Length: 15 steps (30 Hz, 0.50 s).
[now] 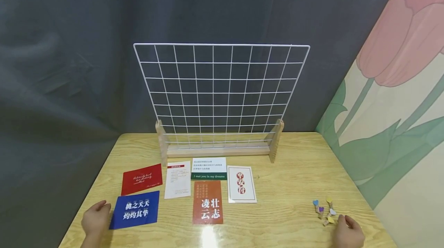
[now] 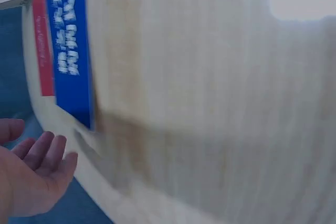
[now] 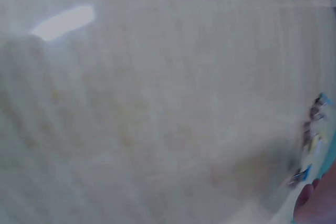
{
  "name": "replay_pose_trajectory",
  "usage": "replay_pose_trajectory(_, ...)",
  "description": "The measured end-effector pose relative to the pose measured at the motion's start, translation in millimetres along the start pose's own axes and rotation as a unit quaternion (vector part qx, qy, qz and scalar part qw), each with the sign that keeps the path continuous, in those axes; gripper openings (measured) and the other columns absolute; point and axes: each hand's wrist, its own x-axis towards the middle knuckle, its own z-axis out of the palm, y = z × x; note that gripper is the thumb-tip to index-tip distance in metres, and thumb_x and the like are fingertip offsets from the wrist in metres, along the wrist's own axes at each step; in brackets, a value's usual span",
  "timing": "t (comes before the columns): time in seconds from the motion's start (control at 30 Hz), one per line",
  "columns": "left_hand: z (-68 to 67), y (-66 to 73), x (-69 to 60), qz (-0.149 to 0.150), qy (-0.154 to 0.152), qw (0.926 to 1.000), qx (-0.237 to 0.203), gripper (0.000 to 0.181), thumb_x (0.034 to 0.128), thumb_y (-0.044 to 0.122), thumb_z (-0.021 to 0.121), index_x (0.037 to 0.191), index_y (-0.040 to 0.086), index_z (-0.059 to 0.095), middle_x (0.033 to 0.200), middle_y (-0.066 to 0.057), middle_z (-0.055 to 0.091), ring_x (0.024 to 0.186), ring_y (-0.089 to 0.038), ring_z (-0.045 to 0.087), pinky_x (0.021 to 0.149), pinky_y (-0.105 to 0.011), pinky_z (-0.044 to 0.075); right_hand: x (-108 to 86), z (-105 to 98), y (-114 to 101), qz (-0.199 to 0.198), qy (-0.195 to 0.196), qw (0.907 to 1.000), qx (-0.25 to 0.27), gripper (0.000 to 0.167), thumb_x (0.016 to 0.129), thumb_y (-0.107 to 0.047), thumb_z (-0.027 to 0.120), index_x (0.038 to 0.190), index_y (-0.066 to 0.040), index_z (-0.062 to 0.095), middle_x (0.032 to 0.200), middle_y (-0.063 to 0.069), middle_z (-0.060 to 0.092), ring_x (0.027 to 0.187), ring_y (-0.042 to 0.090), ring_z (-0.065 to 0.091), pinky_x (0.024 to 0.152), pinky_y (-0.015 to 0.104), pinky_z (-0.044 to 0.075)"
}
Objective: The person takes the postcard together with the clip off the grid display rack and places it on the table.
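Note:
Beside the left edge of a blue card (image 1: pixel 135 210) with white characters is my left hand (image 1: pixel 96 218). In the left wrist view its fingers are loosely bent, with nothing in them. Small wooden clips with coloured hearts (image 1: pixel 321 210) lie in a loose group at the right of the table. Just right of them my right hand (image 1: pixel 348 232) has its fingers loosely curled, and no object shows in it. Only part of that hand (image 3: pixel 317 200) appears in the right wrist view. A red card (image 1: pixel 142 179) lies behind the blue one.
A white wire grid (image 1: pixel 222 63) stands upright in a wooden base (image 1: pixel 218 151) at the table's back. Before it lie a white card (image 1: pixel 177 180), a green-and-white card (image 1: pixel 209 168), an orange-red card (image 1: pixel 207 203) and a white card with red characters (image 1: pixel 241 184).

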Motion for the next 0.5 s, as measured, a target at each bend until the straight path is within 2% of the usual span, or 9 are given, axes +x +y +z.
replay_pose_trajectory(0.07, 0.6, 6.7, 3.7, 0.02, 0.004, 0.9998, -0.001, 0.03, 0.0796, 0.009, 0.052, 0.099, -0.014, 0.054, 0.09, -0.027, 0.057, 0.086, -0.043, 0.05, 0.072, -0.049, 0.036, -1.2, 3.7, -9.2, -0.023, -0.002, 0.9997, 0.001, 0.044, 0.086, -0.03, 0.044, 0.118, 0.0, 0.05, 0.103, 0.012, 0.053, 0.08, 0.016, 0.044, 0.053, 0.026, 0.038)
replay_pose_trajectory(0.17, 2.4, 20.4, 8.0, 0.051, 0.011, 0.9986, -0.008, 0.03, 0.0809, 0.009, 0.051, 0.102, -0.014, 0.053, 0.095, -0.029, 0.055, 0.087, -0.043, 0.051, 0.074, -0.049, 0.036, -9.0, 9.9, -27.8, -0.074, -0.015, 0.997, 0.013, 0.044, 0.086, -0.029, 0.045, 0.117, 0.002, 0.05, 0.109, 0.012, 0.051, 0.094, 0.022, 0.041, 0.064, 0.027, 0.037)
replay_pose_trajectory(0.23, 2.2, 32.2, 9.4, 0.062, 0.005, 0.9979, -0.017, 0.032, 0.0825, 0.01, 0.049, 0.105, -0.013, 0.052, 0.101, -0.03, 0.053, 0.091, -0.043, 0.05, 0.076, -0.05, 0.035, -15.4, 14.3, -40.9, -0.103, -0.046, 0.9936, 0.007, 0.048, 0.088, -0.03, 0.042, 0.121, 0.005, 0.043, 0.118, 0.016, 0.044, 0.102, 0.028, 0.035, 0.07, 0.03, 0.035)
replay_pose_trajectory(0.27, 2.1, 38.5, 9.6, 0.068, 0.004, 0.9975, -0.019, 0.033, 0.0833, 0.011, 0.049, 0.106, -0.013, 0.051, 0.103, -0.03, 0.052, 0.092, -0.043, 0.049, 0.076, -0.05, 0.035, -18.6, 16.8, -46.8, -0.125, -0.063, 0.9902, 0.006, 0.05, 0.089, -0.03, 0.04, 0.122, 0.007, 0.04, 0.123, 0.021, 0.039, 0.107, 0.033, 0.032, 0.074, 0.032, 0.034)
replay_pose_trajectory(0.37, 1.5, 58.5, 10.0, 0.083, -0.014, 0.9963, -0.017, 0.037, 0.0864, 0.015, 0.046, 0.112, -0.012, 0.047, 0.111, -0.03, 0.047, 0.1, -0.043, 0.044, 0.081, -0.053, 0.034, -25.6, 25.7, -63.5, -0.161, -0.113, 0.9803, 0.012, 0.054, 0.09, -0.033, 0.038, 0.126, 0.006, 0.034, 0.127, 0.022, 0.033, 0.112, 0.036, 0.028, 0.083, 0.042, 0.035)
replay_pose_trajectory(0.5, 2.4, 85.0, 9.1, 0.111, -0.032, 0.9933, 0.006, 0.042, 0.0884, 0.02, 0.044, 0.119, -0.009, 0.042, 0.115, -0.031, 0.043, 0.104, -0.046, 0.04, 0.083, -0.055, 0.032, -33.8, 40.1, -85.8, -0.216, -0.163, 0.9626, 0.014, 0.058, 0.09, -0.037, 0.037, 0.13, 0.005, 0.028, 0.129, 0.025, 0.029, 0.116, 0.042, 0.024, 0.086, 0.055, 0.03)
